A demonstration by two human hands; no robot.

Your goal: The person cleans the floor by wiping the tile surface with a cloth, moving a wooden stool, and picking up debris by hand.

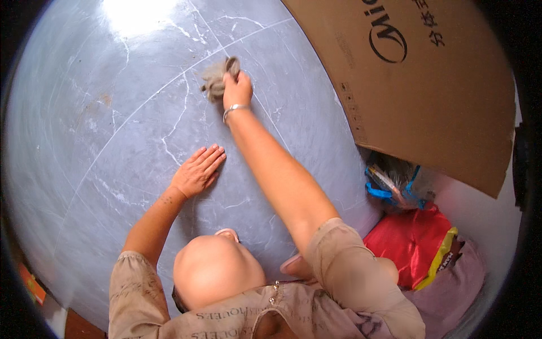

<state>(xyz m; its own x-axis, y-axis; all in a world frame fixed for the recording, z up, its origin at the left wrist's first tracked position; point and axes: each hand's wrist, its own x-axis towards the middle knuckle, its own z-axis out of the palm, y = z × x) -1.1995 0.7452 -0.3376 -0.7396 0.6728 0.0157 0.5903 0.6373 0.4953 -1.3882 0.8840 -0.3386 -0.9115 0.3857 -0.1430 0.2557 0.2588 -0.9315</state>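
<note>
My right hand (238,90) is closed on a crumpled grey-brown cloth (215,81), which touches or hovers just over the grey tiled floor (144,161); blur hides which. A bracelet circles that wrist. Nearer to me, my left hand (198,171) lies palm down on the floor with its fingers extended and nothing in it. White veins and thin joint lines run across the tiles around both hands. A faint brown smudge (101,101) marks the floor at the upper left.
A large printed cardboard box (406,97) stands at the right. Below it are a clear plastic bag with blue handles (394,186), a red bag with yellow trim (413,245) and a mauve cloth item (457,292). My bent knee (216,271) is close behind my left hand.
</note>
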